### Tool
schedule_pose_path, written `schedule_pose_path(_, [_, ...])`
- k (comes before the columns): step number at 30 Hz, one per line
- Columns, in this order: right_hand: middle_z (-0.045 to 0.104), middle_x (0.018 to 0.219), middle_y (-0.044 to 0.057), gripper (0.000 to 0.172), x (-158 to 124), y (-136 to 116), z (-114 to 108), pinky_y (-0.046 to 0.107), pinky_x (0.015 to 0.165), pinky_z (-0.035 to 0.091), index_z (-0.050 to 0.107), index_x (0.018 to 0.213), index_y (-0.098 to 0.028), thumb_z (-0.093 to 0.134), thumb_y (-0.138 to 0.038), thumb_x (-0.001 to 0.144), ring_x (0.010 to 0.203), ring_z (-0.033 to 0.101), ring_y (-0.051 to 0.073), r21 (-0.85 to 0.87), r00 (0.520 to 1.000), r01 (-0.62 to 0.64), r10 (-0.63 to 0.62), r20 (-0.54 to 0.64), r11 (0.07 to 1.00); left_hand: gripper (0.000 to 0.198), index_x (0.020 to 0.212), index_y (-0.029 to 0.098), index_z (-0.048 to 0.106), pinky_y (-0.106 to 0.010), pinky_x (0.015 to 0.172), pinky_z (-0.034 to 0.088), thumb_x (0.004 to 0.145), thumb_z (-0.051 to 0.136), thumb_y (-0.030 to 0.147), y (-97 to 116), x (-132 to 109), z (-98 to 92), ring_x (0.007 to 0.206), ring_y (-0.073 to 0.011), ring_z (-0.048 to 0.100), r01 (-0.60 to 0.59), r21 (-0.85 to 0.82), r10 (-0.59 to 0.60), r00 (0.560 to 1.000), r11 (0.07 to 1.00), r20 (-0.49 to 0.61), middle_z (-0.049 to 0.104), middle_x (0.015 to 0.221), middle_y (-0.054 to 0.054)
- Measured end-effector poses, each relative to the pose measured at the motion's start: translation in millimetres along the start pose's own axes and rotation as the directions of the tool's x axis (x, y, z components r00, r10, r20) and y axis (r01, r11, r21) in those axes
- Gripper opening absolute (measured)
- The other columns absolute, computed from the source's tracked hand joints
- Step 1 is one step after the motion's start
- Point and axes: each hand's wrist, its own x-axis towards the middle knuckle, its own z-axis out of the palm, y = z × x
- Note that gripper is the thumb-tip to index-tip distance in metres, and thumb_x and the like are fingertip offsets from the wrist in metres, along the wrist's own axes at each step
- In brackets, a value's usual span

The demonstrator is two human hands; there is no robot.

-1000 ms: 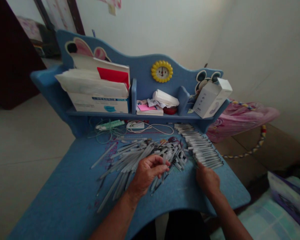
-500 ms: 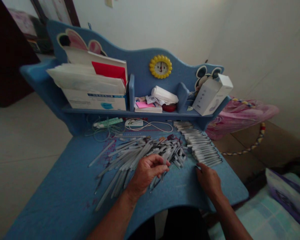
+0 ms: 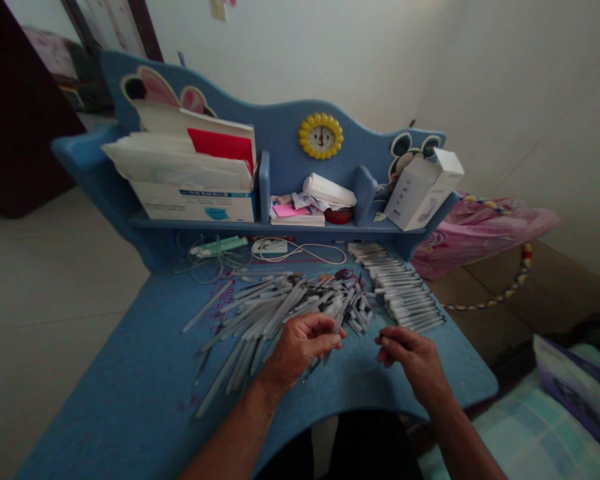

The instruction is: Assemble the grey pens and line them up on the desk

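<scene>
Hands above the near edge of a blue desk [image 3: 130, 400]: left hand [image 3: 305, 343], fingers curled to the thumb, pinches a grey pen [image 3: 337, 325] at the near edge of the loose pile of pens [image 3: 273, 307]; right hand [image 3: 414, 357], fingers bent inward, hold unclear, hovers near the row of pens [image 3: 405, 293] at right.

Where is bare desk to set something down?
Widest free patch: the desk front-left, left of the loose pens. A smaller strip lies at the front edge between left hand and right hand. Crowded: middle, the pen row at right, cables at back.
</scene>
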Motion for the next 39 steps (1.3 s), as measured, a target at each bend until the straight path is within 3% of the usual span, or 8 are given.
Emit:
schedule_pose_path(3, [0.068, 0.066, 0.002, 0.020, -6, -13, 11, 0.024, 0.051, 0.045, 0.064, 0.082, -0.016, 0.072, -0.027, 0.067, 0.050, 0.058, 0.012, 0.317, 0.999, -0.026, 0.012, 0.047, 0.948, 0.014, 0.076, 0.013, 0.068, -0.020, 0.048, 0.037, 0.066, 0.066, 0.023, 3, -2, 2.5, 0.055, -0.0105, 0.055, 0.011, 0.013, -0.011, 1.000, 1.000, 0.006, 0.066, 0.067, -0.004])
schedule_pose_path(6, [0.067, 0.066, -0.001, 0.018, -8, -22, 18, 0.021, 0.045, 0.041, 0.064, 0.078, -0.019, 0.075, -0.021, 0.064, 0.046, 0.056, 0.009, 0.484, 0.997, -0.019, -0.017, 0.070, 0.875, 0.014, 0.074, 0.013, 0.068, -0.020, 0.051, 0.040, 0.065, 0.067, 0.024, 6, -4, 4.5, 0.059, -0.0116, 0.058, 0.015, 0.005, -0.015, 1.000, 1.000, 0.022, 0.067, 0.070, -0.004])
schedule_pose_path(14, [0.067, 0.065, 0.000, 0.010, -9, -38, 21, 0.022, 0.049, 0.042, 0.069, 0.074, -0.018, 0.075, -0.019, 0.065, 0.048, 0.056, 0.009, 0.521, 0.992, 0.008, -0.073, 0.104, 0.854, 0.015, 0.079, 0.013, 0.067, -0.024, 0.059, 0.045, 0.070, 0.066, 0.024, 0, -6, 5.7, 0.062, -0.0136, 0.060, -0.004, 0.043, -0.002, 0.991, 0.999, 0.132, 0.067, 0.070, -0.004])
schedule_pose_path(22, [0.063, 0.061, -0.001, 0.010, -7, -49, 18, 0.025, 0.055, 0.046, 0.070, 0.082, -0.020, 0.069, -0.017, 0.073, 0.056, 0.059, 0.012, 0.312, 0.965, 0.160, -0.215, 0.152, 0.937, 0.014, 0.080, 0.012, 0.070, -0.023, 0.057, 0.044, 0.071, 0.063, 0.020, 2, -8, 7.5, 0.059, -0.0126, 0.058, 0.031, 0.108, -0.058, 0.968, 0.994, 0.246, 0.066, 0.067, -0.004])
schedule_pose_path(28, [0.062, 0.058, -0.001, 0.009, -8, -51, 16, 0.026, 0.055, 0.048, 0.070, 0.083, -0.021, 0.068, -0.021, 0.074, 0.055, 0.058, 0.012, 0.172, 0.954, 0.201, -0.233, 0.188, 0.964, 0.013, 0.077, 0.013, 0.071, -0.023, 0.057, 0.043, 0.070, 0.061, 0.018, 5, -9, 6.8, 0.058, -0.0123, 0.057, 0.035, 0.136, -0.072, 0.959, 0.990, 0.273, 0.065, 0.066, -0.003])
schedule_pose_path(34, [0.060, 0.057, -0.001, 0.009, -9, -58, 14, 0.027, 0.054, 0.048, 0.068, 0.081, -0.019, 0.065, -0.025, 0.075, 0.054, 0.058, 0.013, 0.065, 0.947, 0.227, -0.236, 0.220, 0.972, 0.012, 0.075, 0.014, 0.070, -0.022, 0.056, 0.042, 0.070, 0.059, 0.017, 3, -8, 6.7, 0.056, -0.0107, 0.054, 0.025, 0.146, -0.068, 0.953, 0.989, 0.295, 0.063, 0.064, -0.001])
schedule_pose_path(39, [0.059, 0.060, 0.000, 0.010, -9, -74, 8, 0.024, 0.056, 0.046, 0.067, 0.076, -0.018, 0.059, -0.021, 0.079, 0.057, 0.058, 0.012, -0.183, 0.901, 0.344, -0.269, 0.339, 0.921, 0.011, 0.071, 0.013, 0.068, -0.021, 0.054, 0.041, 0.070, 0.058, 0.016, -2, -7, 6.6, 0.055, -0.0097, 0.052, 0.043, 0.134, -0.084, 0.943, 0.990, 0.321, 0.062, 0.063, -0.001])
